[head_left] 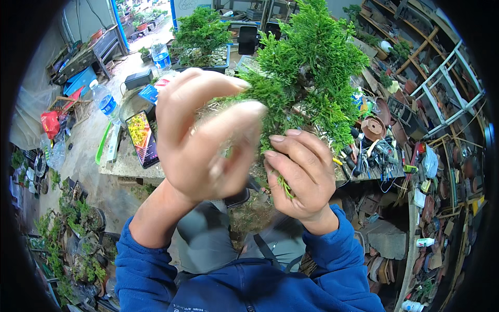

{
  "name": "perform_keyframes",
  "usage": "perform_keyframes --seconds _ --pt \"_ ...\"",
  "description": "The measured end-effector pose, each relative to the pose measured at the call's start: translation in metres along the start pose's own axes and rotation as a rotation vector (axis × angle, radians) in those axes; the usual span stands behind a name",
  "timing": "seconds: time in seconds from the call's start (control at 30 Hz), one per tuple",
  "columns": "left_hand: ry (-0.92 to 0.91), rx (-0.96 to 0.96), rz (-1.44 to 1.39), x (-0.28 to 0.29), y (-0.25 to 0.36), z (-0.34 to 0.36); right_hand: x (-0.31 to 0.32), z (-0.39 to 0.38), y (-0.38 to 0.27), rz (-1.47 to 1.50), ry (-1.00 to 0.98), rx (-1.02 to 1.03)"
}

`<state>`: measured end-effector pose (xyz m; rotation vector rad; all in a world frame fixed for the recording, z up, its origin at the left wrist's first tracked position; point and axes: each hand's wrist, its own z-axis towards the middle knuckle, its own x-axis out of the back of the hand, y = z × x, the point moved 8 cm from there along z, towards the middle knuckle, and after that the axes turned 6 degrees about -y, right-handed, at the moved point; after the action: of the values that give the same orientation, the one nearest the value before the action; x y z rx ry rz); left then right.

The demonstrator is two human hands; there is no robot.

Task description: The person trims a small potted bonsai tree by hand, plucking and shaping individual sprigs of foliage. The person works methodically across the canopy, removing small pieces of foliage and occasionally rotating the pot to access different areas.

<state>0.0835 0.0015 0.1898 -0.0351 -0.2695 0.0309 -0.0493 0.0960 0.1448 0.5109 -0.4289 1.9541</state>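
Observation:
A dense bonsai conifer (317, 62) stands on the cluttered worktable (117, 167) in front of me. My left hand (202, 135), blurred by motion, is raised against its lower left foliage with bent fingers; whether it grips anything is unclear. Lower and to the right, my right hand (296, 171) has its fingers closed on a small green sprig (283, 184), just below the tree's branches. A phone with a lit colourful screen (140, 139) lies left of my left hand.
Plastic bottles (106, 104) and a second potted tree (202, 36) stand toward the back left. Hand tools (371, 158) pile up at the table's right. Shelves of pots and a metal ladder (442, 88) line the right side; plants (78, 223) sit low at left.

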Motion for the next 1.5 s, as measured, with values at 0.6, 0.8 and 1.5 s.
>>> perform_keyframes --seconds 0.6,0.8,1.5 --pt "-0.503 0.023 0.073 -0.06 -0.006 0.033 0.003 -0.012 0.013 0.137 0.093 -0.01" --pt "-0.497 -0.012 0.174 -0.063 -0.003 0.035 0.004 -0.01 0.012 0.155 0.097 -0.013" --pt "-0.679 -0.433 0.232 -0.077 0.035 0.055 0.004 -0.008 0.01 0.199 0.12 -0.035"
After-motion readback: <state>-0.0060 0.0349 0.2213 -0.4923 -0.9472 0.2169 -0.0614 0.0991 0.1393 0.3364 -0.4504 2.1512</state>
